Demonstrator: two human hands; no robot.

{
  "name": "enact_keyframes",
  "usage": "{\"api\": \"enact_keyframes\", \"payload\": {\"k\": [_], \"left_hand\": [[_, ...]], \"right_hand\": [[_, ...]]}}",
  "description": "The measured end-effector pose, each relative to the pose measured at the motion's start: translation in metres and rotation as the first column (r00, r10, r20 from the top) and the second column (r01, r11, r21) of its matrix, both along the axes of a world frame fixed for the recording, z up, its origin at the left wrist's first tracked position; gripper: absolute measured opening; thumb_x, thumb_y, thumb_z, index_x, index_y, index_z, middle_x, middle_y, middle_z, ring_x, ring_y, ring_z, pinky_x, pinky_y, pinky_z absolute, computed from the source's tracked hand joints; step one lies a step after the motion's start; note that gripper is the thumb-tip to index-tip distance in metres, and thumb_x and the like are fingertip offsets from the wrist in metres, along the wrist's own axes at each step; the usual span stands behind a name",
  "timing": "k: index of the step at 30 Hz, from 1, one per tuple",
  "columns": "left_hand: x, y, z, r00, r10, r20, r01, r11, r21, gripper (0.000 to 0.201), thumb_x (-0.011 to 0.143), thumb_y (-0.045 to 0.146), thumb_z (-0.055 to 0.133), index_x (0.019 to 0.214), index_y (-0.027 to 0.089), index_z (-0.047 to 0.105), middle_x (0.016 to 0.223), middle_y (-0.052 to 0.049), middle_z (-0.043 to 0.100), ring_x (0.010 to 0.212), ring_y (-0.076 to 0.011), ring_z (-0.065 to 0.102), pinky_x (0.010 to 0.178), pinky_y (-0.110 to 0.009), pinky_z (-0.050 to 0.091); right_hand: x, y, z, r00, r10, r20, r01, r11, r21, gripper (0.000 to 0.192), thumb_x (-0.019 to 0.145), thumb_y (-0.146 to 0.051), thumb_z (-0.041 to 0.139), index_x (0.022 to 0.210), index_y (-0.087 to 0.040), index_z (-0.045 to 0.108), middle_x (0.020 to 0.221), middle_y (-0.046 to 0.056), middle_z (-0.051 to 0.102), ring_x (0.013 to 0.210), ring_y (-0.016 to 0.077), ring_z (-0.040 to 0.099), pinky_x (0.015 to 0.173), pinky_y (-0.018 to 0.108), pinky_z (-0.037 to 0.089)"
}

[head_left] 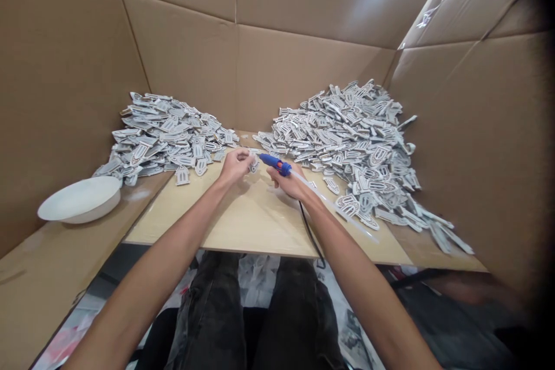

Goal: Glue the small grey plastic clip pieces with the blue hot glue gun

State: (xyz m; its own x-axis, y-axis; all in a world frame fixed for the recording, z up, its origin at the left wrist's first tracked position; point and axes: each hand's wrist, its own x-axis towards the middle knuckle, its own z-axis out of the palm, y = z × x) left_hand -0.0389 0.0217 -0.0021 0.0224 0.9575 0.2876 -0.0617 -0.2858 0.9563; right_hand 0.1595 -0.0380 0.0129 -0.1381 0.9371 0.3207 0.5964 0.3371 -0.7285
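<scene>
Your left hand (235,165) pinches one small cutout piece (252,165), your right hand (289,184) grips one blue glue gun (274,163), two cutout heaps (167,136) at ten and two o'clock, one white bowl (80,199) at nine.

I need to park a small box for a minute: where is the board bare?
Bare board lies at the near edge, between the two forearms, and left of the left hand toward the white bowl. The left pile and right pile crowd the back and right side.
</scene>
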Motion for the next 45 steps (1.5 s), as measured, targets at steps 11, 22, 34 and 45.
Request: {"api": "enact_keyframes", "payload": {"k": [11,22,34,45], "left_hand": [[0.002,0.004,-0.006,0.998,-0.021,0.061,0.019,0.999,0.034,0.038,0.06,0.045,0.088,0.073,0.019,0.063,0.07,-0.001,0.067,0.059,-0.0137,0.059,0.051,-0.022,0.044],[0.0,0.0,-0.002,0.999,-0.037,-0.014,0.039,0.994,0.103,0.034,0.066,0.045,0.082,0.075,0.019,0.063,0.072,-0.001,0.065,0.063,-0.0139,0.059,0.058,-0.024,0.047],[-0.003,-0.001,-0.004,0.986,0.035,-0.162,0.006,0.969,0.246,0.022,0.074,0.036,0.075,0.073,0.02,0.06,0.068,0.0,0.061,0.06,-0.0127,0.056,0.058,-0.025,0.043],[-0.029,0.012,-0.015,0.946,-0.203,-0.254,0.101,0.926,-0.363,0.031,0.056,0.022,0.088,0.053,0.02,0.058,0.042,-0.004,0.051,0.039,-0.0146,0.045,0.042,-0.029,0.028]], "right_hand": [[-0.002,0.001,0.0,0.997,-0.04,0.059,0.042,0.999,-0.027,0.05,0.099,-0.059,0.062,0.066,-0.021,0.063,0.061,0.003,0.07,0.065,0.0167,0.067,0.065,0.024,0.046],[0.002,0.002,-0.004,0.997,-0.066,0.049,0.068,0.996,-0.05,0.062,0.093,-0.074,0.06,0.058,-0.022,0.058,0.052,0.002,0.062,0.057,0.0175,0.061,0.063,0.028,0.047],[-0.003,0.002,-0.009,0.995,-0.012,0.103,0.006,0.999,0.051,0.053,0.095,-0.068,0.062,0.07,-0.022,0.061,0.062,0.002,0.064,0.062,0.0185,0.06,0.064,0.028,0.045],[-0.001,0.004,-0.006,0.946,-0.251,-0.204,0.282,0.949,0.138,0.058,0.092,-0.079,0.059,0.081,-0.022,0.062,0.065,0.004,0.067,0.058,0.0217,0.066,0.064,0.031,0.051]]}}
